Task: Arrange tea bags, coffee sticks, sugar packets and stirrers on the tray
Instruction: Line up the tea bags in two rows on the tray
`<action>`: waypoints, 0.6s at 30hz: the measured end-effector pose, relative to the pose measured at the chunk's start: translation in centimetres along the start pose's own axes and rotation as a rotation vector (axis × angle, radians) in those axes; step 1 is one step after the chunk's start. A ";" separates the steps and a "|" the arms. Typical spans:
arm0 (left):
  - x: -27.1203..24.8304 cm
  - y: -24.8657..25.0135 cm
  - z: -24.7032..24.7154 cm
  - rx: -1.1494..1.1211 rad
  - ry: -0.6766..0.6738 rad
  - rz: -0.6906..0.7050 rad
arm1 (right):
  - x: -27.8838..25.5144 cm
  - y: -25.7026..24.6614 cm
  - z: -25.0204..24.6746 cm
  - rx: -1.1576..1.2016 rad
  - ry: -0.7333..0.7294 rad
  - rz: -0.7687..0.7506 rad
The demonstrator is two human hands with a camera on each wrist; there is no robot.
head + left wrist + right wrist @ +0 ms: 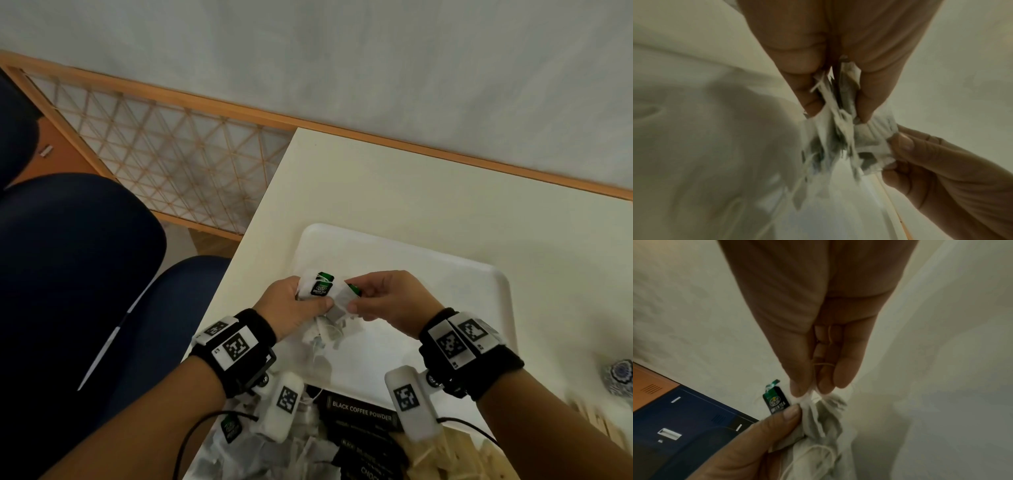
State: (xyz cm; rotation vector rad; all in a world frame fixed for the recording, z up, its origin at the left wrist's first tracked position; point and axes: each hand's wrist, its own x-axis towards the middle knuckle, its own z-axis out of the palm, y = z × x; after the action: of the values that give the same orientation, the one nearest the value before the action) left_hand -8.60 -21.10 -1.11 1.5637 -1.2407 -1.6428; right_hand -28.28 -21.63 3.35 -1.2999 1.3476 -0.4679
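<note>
Above the left part of the white tray (pixel 479 274), my left hand (pixel 294 305) grips a bunch of white tea bags (pixel 325 329) with green-and-black tags (pixel 322 286). The bags (pixel 830 138) hang below its fingers, strings tangled. My right hand (pixel 373 301) pinches one tea bag (pixel 809 400) at the edge of that bunch between thumb and fingertips. A green tea tag (pixel 775 400) sticks up beside the pinch. More tea bags (pixel 239 442), black coffee powder sticks (pixel 361 413) and wooden stirrers (pixel 445 455) lie in heaps near the table's front edge.
The tray sits on a cream table (pixel 411 192) against a pale wall. A blue-patterned cup (pixel 620 375) stands at the right edge. Left of the table are a dark blue chair (pixel 85 260) and a wooden lattice screen (pixel 164 150).
</note>
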 end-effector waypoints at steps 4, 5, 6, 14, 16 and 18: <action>0.5 0.0 -0.9 -0.007 0.107 -0.005 | 0.4 0.5 -1.0 -0.173 0.057 0.012; 0.5 0.2 -1.1 -0.013 0.134 -0.002 | 0.5 0.7 -1.2 -0.211 0.081 0.016; 0.6 0.3 -1.4 -0.015 0.163 0.005 | 0.6 0.8 -1.4 -0.225 0.104 0.018; 1.5 0.9 -2.1 -0.072 0.291 0.066 | 2.2 0.5 -1.8 -0.410 0.199 -0.087; 1.7 1.0 -2.5 -0.076 0.302 0.073 | 3.2 0.0 -1.7 -0.442 0.156 -0.091; 2.0 0.9 -2.9 -0.068 0.295 0.064 | 4.8 -0.6 -1.6 -0.442 0.150 -0.077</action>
State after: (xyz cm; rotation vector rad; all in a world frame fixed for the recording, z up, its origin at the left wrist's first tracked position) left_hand -6.34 -23.93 -0.90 1.6366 -1.0570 -1.3417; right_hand -28.15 -26.59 2.21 -1.7096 1.5891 -0.3337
